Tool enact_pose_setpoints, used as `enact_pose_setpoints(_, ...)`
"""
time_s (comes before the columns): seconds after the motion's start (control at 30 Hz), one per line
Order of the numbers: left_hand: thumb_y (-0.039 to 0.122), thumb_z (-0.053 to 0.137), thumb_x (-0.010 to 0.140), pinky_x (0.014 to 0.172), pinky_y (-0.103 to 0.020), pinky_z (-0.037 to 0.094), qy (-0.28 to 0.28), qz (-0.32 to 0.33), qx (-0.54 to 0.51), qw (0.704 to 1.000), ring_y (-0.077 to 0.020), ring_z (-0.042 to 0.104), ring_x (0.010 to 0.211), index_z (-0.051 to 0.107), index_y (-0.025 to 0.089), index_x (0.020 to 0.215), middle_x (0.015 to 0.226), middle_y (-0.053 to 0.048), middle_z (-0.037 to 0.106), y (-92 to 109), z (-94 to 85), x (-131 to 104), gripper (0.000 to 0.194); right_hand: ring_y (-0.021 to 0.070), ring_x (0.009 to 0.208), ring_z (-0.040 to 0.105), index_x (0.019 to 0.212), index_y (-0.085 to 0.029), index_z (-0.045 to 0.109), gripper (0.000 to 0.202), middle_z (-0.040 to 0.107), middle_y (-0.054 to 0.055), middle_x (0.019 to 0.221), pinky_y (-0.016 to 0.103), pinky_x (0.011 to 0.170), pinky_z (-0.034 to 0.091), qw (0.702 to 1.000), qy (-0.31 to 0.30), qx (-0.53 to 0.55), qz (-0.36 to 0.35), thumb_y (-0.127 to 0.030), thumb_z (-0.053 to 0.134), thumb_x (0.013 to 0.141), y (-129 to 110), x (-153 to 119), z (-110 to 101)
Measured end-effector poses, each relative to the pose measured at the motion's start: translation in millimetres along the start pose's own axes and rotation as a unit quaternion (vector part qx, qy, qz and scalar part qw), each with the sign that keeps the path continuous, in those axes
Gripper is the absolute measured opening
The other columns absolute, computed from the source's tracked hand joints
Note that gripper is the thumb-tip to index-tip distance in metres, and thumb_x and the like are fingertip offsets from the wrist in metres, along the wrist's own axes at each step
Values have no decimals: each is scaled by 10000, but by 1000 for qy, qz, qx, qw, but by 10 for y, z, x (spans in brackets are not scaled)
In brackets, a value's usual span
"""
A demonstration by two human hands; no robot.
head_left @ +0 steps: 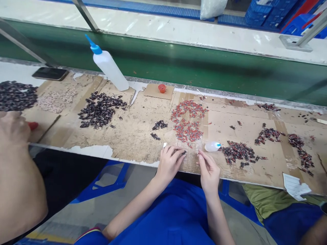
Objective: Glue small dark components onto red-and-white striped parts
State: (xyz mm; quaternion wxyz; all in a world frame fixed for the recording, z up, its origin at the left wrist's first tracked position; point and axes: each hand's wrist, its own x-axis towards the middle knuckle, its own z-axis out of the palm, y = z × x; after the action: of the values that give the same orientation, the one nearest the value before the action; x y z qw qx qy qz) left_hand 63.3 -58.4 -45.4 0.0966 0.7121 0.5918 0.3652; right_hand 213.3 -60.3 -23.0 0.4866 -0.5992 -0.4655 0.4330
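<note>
L hand [170, 164]: fingers closed on small dark pc [184, 152], just above tabletop [135, 136]. R hand [209, 172]: fingers pinched on tiny pc [198, 152], too small to ID. Red pcs pile [188, 131] just beyond both. Sm. white btl [212, 146] sits btwn R hand & dark-red pile [238, 152], blocks direct path. Dark cluster [159, 125] up-left, red cup [161, 88] on cardboard pad [152, 91], tall btl [111, 69] farther L. Co-worker's hand [14, 127] far L.

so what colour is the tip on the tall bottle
Bright blue nozzle, seen best in the head view.
</note>
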Motion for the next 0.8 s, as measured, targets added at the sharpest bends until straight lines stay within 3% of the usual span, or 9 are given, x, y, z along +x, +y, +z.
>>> enact_pose_setpoints(0.2,222,487,948,745,-349,443,-27,22,-29,999,-209,559,831,662,182,890,843,-57,676,-51,-26,59,189,197,767,687,925,-164,712,284,729,86,836,323,737,571,1000,14,3,26,-402,684,773,22,5,19)
enact_pose_setpoints(0.37,219,484,951,735,-323,478,-57,-9,-153,986,-191,578,804,663,188,880,813,-50,691,4,-81,67,195,194,794,688,827,-187,715,219,716,73,870,312,747,576,999,-52,4,11,-398,669,789,-20,-11,23)
enact_pose_setpoints(0.47,206,497,941,717,-311,487,-61,-43,-185,980,-190,573,780,666,186,873,757,-44,692,63,-122,73,184,202,809,701,849,-191,715,230,728,70,866,316,744,588,996,-74,18,51,-407,670,786,-26,-28,31)
enact_pose_setpoints(0.6,205,512,932,722,-306,488,-59,-54,-188,979,-190,567,783,663,180,828,721,-41,688,94,-151,83,185,214,788,719,840,-184,728,242,751,73,837,330,743,600,992,-73,34,93,-408,695,755,-16,-38,54)
enact_pose_setpoints(0.8,221,507,932,726,-314,500,-76,-59,-197,976,-192,569,787,667,186,809,731,-46,687,100,-160,85,205,222,730,732,820,-182,754,235,764,71,816,358,738,616,992,-67,39,100,-388,724,713,-56,-34,86)
